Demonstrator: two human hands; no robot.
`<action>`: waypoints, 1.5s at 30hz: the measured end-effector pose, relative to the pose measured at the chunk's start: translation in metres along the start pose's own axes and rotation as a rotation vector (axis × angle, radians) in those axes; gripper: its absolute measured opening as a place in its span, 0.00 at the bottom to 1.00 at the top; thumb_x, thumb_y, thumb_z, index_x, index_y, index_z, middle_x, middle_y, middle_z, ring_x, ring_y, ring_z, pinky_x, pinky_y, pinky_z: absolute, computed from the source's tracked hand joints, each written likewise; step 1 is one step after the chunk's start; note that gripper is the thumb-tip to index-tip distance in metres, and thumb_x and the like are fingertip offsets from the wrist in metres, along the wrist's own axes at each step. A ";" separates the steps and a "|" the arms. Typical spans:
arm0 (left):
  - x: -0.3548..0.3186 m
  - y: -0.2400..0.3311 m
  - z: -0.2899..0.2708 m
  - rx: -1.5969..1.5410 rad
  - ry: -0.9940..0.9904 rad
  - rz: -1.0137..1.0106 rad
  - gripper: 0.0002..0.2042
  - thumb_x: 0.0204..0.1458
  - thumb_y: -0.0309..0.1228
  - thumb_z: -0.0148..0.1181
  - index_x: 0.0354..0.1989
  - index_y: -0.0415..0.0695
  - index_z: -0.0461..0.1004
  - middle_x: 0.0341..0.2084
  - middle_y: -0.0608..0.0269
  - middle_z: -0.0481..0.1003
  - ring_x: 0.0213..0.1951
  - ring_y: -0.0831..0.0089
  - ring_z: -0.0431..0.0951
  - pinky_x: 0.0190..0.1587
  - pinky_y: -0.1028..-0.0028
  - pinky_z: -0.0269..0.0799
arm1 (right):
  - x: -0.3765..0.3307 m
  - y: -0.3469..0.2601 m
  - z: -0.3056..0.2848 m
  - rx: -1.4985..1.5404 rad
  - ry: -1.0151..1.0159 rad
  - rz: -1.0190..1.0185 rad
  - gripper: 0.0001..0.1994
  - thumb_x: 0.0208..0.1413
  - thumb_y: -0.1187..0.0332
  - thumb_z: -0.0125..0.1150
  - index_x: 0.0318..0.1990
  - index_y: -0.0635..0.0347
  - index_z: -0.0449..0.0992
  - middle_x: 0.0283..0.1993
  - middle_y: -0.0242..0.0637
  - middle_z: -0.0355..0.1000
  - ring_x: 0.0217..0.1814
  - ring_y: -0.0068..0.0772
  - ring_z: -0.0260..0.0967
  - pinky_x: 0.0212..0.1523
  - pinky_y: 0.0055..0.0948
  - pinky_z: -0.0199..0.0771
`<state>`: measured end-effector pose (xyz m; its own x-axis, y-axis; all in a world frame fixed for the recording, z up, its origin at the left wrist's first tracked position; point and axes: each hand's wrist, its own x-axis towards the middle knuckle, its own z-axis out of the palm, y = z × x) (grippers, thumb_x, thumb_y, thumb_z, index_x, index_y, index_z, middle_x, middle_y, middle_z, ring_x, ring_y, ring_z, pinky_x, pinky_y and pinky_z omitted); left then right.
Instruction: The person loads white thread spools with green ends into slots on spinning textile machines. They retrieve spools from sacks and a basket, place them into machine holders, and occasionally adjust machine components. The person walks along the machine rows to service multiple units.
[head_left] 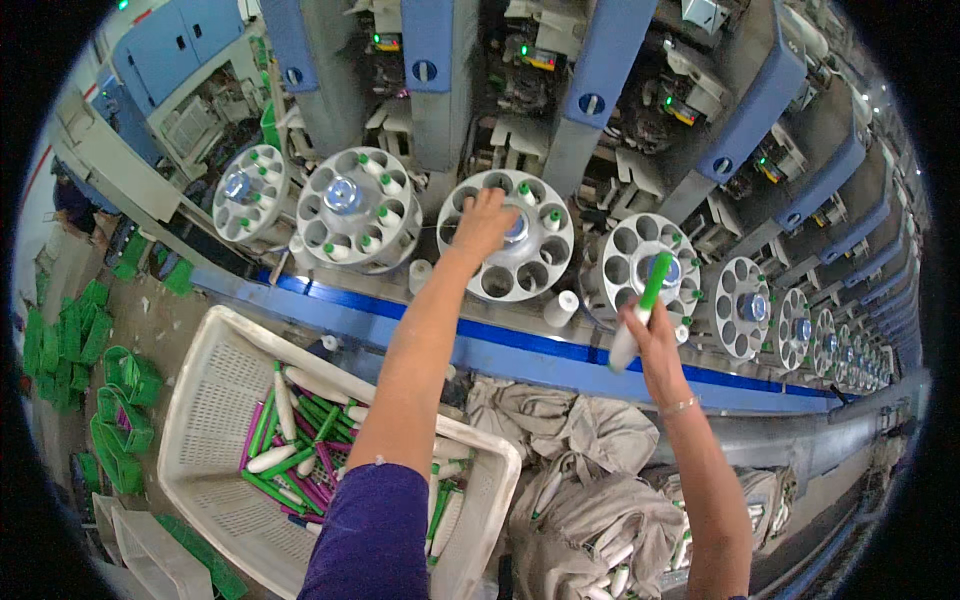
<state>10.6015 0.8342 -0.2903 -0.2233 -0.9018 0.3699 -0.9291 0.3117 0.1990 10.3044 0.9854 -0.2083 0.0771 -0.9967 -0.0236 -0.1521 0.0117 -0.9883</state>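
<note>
The left hand (484,222) rests with curled fingers on a partly loaded round magazine (507,249) at the far side, while the right hand (648,330) grips a green-tipped bobbin (640,311) (many remain in the near-left white basket (215,400))

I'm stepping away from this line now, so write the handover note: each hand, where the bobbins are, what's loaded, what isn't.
Left hand: reaching onto the middle round magazine, fingers on its upper left pockets; whether it grips anything cannot be told.
Right hand: closed on a bobbin with a green tube, held up in front of the next magazine to the right.
Supply: white perforated basket at lower left, with green, purple and white bobbins lying loose inside.
Done: the middle magazine has a few bobbins seated along its top.
Left: its lower pockets and most pockets of the right-hand magazine show empty.
</note>
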 end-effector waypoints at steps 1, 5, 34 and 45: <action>-0.003 -0.002 0.001 -0.099 0.012 -0.058 0.04 0.52 0.31 0.58 0.36 0.50 0.76 0.49 0.57 0.66 0.56 0.52 0.60 0.54 0.53 0.58 | 0.019 -0.002 0.006 -0.089 0.002 -0.057 0.12 0.57 0.67 0.59 0.46 0.59 0.68 0.41 0.31 0.70 0.46 0.23 0.66 0.48 0.24 0.63; -0.015 -0.013 -0.018 -0.340 0.015 -0.060 0.15 0.46 0.34 0.64 0.45 0.57 0.74 0.55 0.59 0.64 0.59 0.55 0.59 0.57 0.50 0.55 | 0.071 0.000 0.032 -0.067 -0.060 -0.241 0.06 0.53 0.78 0.56 0.39 0.61 0.70 0.47 0.36 0.74 0.51 0.28 0.67 0.53 0.28 0.63; -0.359 0.383 -0.099 -0.451 -0.272 0.653 0.14 0.51 0.25 0.48 0.46 0.38 0.73 0.45 0.39 0.69 0.45 0.44 0.67 0.45 0.52 0.63 | -0.738 0.203 -0.263 -0.745 -0.051 0.763 0.22 0.44 0.80 0.50 0.50 0.55 0.73 0.56 0.44 0.68 0.59 0.45 0.64 0.58 0.39 0.66; -0.642 0.787 -0.065 -1.180 -1.568 0.362 0.17 0.58 0.39 0.55 0.49 0.41 0.73 0.40 0.64 0.77 0.44 0.75 0.75 0.48 0.73 0.69 | -1.207 0.186 -0.206 -0.132 1.415 0.711 0.13 0.53 0.75 0.47 0.42 0.65 0.77 0.40 0.48 0.76 0.42 0.43 0.74 0.46 0.36 0.73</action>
<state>10.0328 1.6778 -0.3118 -0.9477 0.0132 -0.3188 -0.3188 -0.0776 0.9446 9.9796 2.1743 -0.3328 -0.9720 -0.0581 -0.2279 0.1581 0.5558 -0.8161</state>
